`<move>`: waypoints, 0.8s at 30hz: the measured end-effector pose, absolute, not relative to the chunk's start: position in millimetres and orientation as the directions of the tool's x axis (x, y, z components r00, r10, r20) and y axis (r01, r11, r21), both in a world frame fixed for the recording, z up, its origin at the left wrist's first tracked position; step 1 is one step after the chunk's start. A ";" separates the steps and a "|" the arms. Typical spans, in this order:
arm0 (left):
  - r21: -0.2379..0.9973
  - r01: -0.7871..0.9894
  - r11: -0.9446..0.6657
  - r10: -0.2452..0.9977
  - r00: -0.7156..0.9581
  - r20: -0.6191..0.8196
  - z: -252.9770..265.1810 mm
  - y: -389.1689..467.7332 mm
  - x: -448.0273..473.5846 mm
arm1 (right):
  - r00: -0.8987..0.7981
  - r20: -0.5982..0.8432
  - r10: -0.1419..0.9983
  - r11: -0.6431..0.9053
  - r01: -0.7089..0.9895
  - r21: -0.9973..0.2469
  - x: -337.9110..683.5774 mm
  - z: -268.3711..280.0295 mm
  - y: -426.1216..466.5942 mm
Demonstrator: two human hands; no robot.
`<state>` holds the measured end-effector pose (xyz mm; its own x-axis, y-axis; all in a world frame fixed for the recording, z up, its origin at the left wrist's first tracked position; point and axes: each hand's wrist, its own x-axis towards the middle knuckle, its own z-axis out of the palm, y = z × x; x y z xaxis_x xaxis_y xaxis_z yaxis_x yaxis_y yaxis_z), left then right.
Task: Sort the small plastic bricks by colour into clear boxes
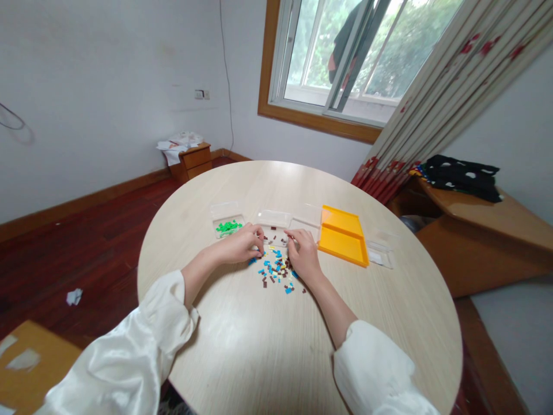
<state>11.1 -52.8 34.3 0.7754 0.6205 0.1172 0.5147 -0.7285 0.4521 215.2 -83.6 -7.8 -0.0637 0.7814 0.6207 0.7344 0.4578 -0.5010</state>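
Toy bricks [279, 268] of hard plastic, in blue, brown and pale yellow, lie in a loose scatter on the round table [263, 351], between the two hands and toward the wearer from a clear box [274, 219]. They are small oblongs and blocks; any marking on them is too fine to make out. The clear box is see-through plastic with a raised lid along its far side, and a few brown bricks lie inside. The left hand [245, 242] rests at the left edge of the scatter, fingers curled in and the gap to the thumb narrow, just beside some blue bricks; whether it pinches one I cannot tell. The right hand [306, 251] is bent over the right edge, its index fingertip reaching to the clear box; its grip looks narrow too, but I cannot tell if a brick is held. To the left, another see-through box [226, 210] carries a heap of bright green pieces [228, 228]. On the right stands an opened yellow case [343, 246], opaque, rectangular and shallow, and past it a small transparent case [386, 259] showing a white patch, too small to read. Glossy, satin-like cream sleeves [125, 346] gather above both wrists, and the tabletop has a pale wood grain.
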 end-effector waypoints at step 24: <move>0.498 0.517 -0.696 0.716 0.448 0.536 16.6 -44.1 19.4 | -0.354 0.243 0.903 0.420 0.605 -0.677 226.8 5.5 -96.7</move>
<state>19.4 -44.1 16.6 0.4476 0.7158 0.5360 0.5172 -0.6962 0.4978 226.8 -96.7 5.5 -0.3543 0.9029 0.2434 0.6048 0.4197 -0.6768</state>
